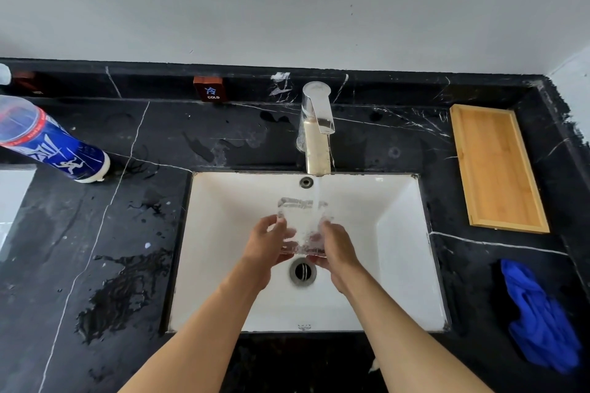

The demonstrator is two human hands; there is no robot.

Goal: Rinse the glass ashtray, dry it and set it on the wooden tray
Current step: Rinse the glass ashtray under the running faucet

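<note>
The clear glass ashtray (301, 217) is tilted over the white sink (399, 233), right under the running stream from the chrome faucet (316, 124). My left hand (271, 242) grips its left side and my right hand (335, 246) grips its right side; water splashes over the glass and my fingers. The wooden tray (498, 166) lies on the black counter to the right of the faucet, with nothing on it. A crumpled blue cloth (539, 316) lies on the counter at the near right.
A blue and white bottle (54, 143) stands at the far left of the black marble counter (127, 233). A small brown "COLD" sign (209, 89) sits on the back ledge. Wet patches spread left of the sink. The drain (302, 270) sits below my hands.
</note>
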